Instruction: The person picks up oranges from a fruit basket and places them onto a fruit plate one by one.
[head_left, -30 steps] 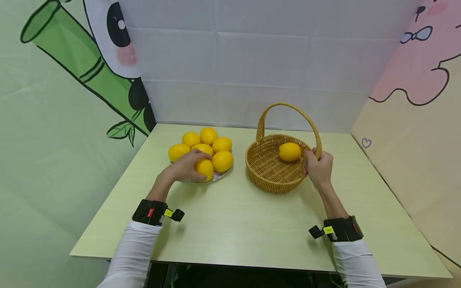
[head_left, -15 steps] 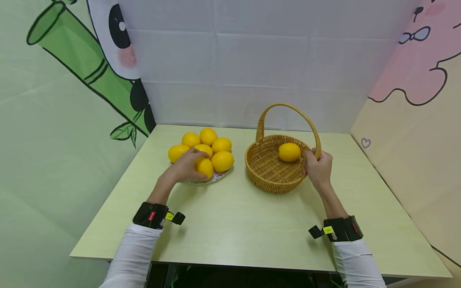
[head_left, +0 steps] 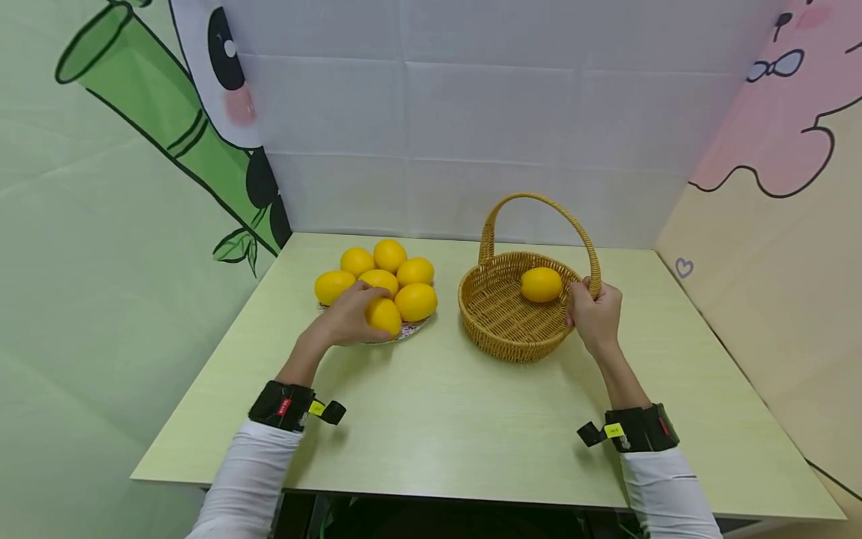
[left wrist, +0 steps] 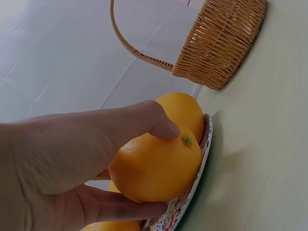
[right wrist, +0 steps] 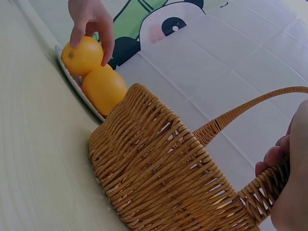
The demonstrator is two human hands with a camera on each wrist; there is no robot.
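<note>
My left hand (head_left: 345, 318) holds an orange (head_left: 384, 318) at the front of a patterned plate (head_left: 412, 330). In the left wrist view, the thumb lies over the top of this orange (left wrist: 156, 168) and fingers reach beneath it, close to the plate's rim (left wrist: 207, 139). Several more oranges (head_left: 415, 302) are grouped on the plate, some partly hidden by the hand. To the right stands a wicker basket (head_left: 498, 346) with one orange (head_left: 542, 284) inside. My right hand (head_left: 597, 316) grips the base of the basket's handle (head_left: 539, 198) on its right side.
Plate and basket stand side by side on a pale table (head_left: 458, 427), with a gap between them. A white sheet wall (head_left: 438, 150) rises right behind the table. Printed cloth walls (head_left: 87, 299) flank it on the left and right.
The orange in my left hand has shifted very slightly to the right, with the hand around it. My right hand and the basket stay where they were.
</note>
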